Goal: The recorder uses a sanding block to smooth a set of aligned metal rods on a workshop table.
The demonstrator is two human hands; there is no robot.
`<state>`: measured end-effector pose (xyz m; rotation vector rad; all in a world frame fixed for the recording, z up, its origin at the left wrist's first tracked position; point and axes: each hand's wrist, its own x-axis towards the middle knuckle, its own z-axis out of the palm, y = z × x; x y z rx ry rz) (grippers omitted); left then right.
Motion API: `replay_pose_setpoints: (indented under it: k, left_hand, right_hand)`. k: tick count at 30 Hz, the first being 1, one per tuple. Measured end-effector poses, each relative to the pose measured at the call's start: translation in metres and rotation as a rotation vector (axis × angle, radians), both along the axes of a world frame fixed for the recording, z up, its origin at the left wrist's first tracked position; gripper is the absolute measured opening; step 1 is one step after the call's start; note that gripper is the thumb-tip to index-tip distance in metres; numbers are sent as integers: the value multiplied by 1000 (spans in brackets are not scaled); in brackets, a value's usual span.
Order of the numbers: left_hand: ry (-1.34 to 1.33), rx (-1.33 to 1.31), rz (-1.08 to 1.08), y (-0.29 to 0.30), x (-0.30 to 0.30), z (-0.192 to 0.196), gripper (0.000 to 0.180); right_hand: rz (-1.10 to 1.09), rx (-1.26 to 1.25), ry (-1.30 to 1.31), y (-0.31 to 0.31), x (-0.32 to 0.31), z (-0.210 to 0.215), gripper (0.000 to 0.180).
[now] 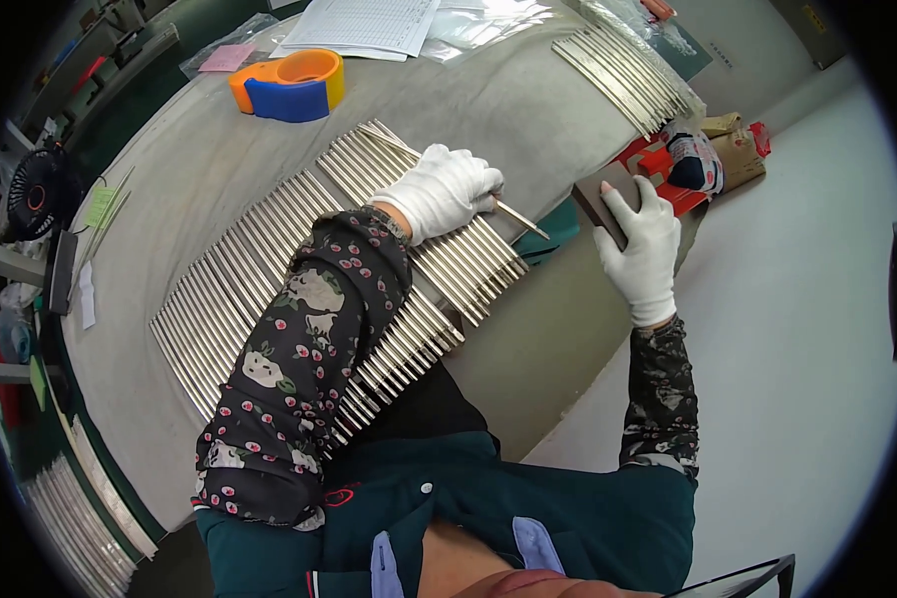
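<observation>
Landmark: row of metal rods spread side by side on the grey table. Left forearm in flowered sleeve lies across the near part of the row. Left hand, white glove, rests on the far right end of the row, fingers closed on one thin rod that sticks out past the row toward the table edge. Right hand, white glove, off the table right of the row, clamped on a dark flat block. Beyond the row: orange-blue tape dispenser, papers, second rod bundle far right.
</observation>
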<state>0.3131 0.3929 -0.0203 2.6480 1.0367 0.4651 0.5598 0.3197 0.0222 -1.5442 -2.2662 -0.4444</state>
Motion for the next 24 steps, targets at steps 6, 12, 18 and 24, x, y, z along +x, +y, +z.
replay_pose_setpoints:
  k: [6, 12, 18, 24]
  left_hand:
    - [15, -69, 13, 3, 2, 4, 18]
    - [-61, -60, 37, 1, -1, -3, 13]
    - [-30, -70, 61, 2, 3, 3, 16]
    - [-33, -61, 51, 5, 1, 5, 15]
  right_hand:
    - [158, -94, 34, -1, -10, -5, 52]
    - [409, -142, 41, -19, -32, -2, 52]
    - [186, 15, 117, -10, -26, -4, 50]
    - [71, 39, 56, -1, -7, -8, 52]
